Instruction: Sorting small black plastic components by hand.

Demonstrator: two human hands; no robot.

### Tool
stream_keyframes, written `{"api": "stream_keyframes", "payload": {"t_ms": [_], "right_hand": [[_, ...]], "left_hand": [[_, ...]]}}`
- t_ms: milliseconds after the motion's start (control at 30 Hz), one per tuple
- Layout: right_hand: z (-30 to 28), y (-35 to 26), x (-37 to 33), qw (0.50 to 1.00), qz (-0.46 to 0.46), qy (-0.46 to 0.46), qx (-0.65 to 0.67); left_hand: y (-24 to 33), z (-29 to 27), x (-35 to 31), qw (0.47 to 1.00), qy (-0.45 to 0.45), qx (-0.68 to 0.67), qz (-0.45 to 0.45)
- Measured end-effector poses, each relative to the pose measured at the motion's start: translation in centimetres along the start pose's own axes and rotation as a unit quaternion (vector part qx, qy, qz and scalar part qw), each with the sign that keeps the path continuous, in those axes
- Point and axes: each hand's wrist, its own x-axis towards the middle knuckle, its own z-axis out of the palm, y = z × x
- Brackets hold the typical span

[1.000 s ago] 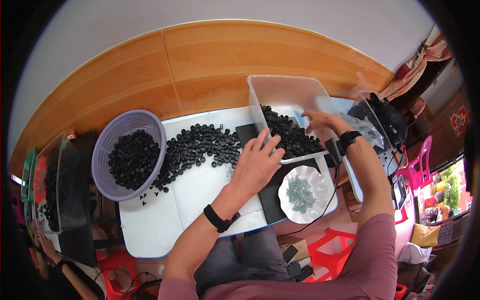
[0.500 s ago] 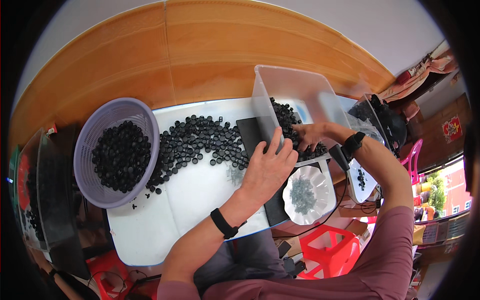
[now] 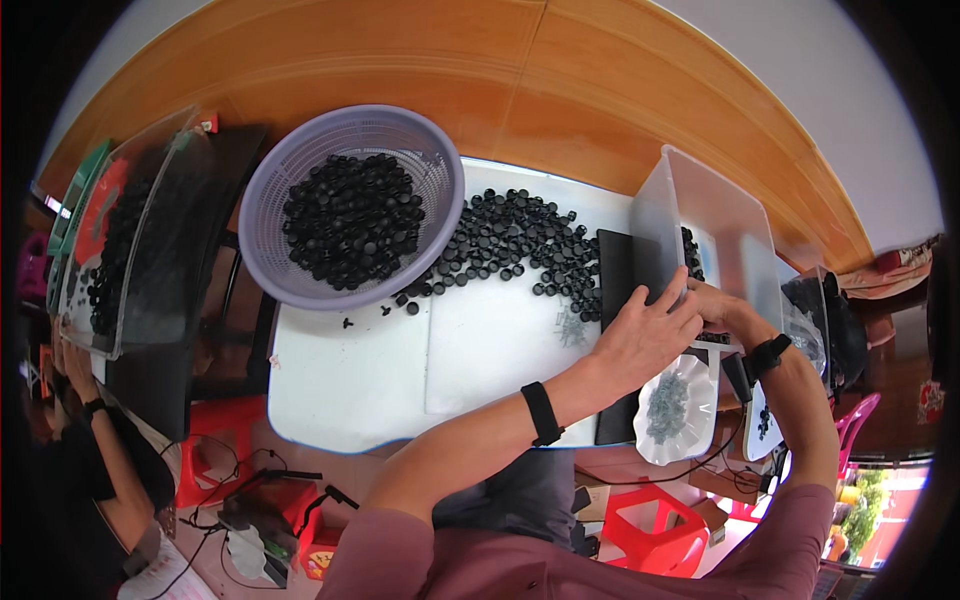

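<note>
At the right end of the white table, we rest our left hand, fingers spread and released, against the clear plastic bin; our right hand curls behind it, its grasp hidden. Black caps lie scattered left, beside the lavender basket.

The right hand was mostly hidden behind the left hand and the clear plastic bin's wall; its grip could not be told.

Black caps, lilac basket, white table, clear bin, black wristbands, orange-brown wooden wall.
</note>
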Motion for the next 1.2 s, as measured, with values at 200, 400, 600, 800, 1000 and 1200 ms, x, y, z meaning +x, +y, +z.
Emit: {"api": "stream_keyframes", "payload": {"t_ms": [200,400,600,800,1000,1200], "right_hand": [[-2.2,-2.8,-4.7,0.992,-0.05,0.076,-0.086],[-5.7,-1.9,-7.3,0.977,-0.125,0.173,0.005],[-4.9,-5.4,-8.8,0.95,-0.237,0.185,0.084],[5.3,-11.4,-9.1,0.913,-0.342,0.046,0.216],[19.8,-9.4,-1.1,0.912,-0.279,-0.014,0.299],[27.9,-6.5,2.2,0.862,-0.338,0.181,0.331]], "left_hand": [[-0.9,-3.7,-3.4,0.999,-0.001,-0.024,-0.038],[-3.3,-6.5,-12.3,0.98,-0.089,-0.075,-0.16],[-4.4,-6.3,-17.7,0.964,-0.041,-0.024,-0.263],[-3.9,-6.8,-16.9,0.957,0.006,0.016,-0.289],[-3.7,-6.6,-17.1,0.956,0.035,0.04,-0.287],[-3.9,-6.2,-16.8,0.95,0.014,0.04,-0.31]]}}
